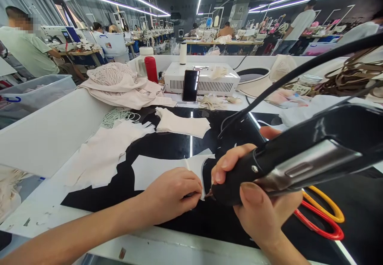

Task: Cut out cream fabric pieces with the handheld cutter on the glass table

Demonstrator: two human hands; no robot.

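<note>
My left hand (176,187) is closed, pinching the right edge of a white cut fabric piece (152,173) that lies on the black work surface (176,145). In my right hand (260,213) is a black corded handheld tool (317,149) with a silver lever along its side. The tool's narrow tip (210,194) is at the lower right corner of the fabric piece, close to my left fingertips. Scissors with red and orange handles (326,221) lie beneath the tool, their blades hidden by my right hand.
A stack of cream fabric pieces (182,123) lies further back, with a larger pile (101,153) to the left. Behind are a phone (190,85), a white vented box (206,77) and a red flask (151,68). The tool's black cord (287,77) arches overhead at right.
</note>
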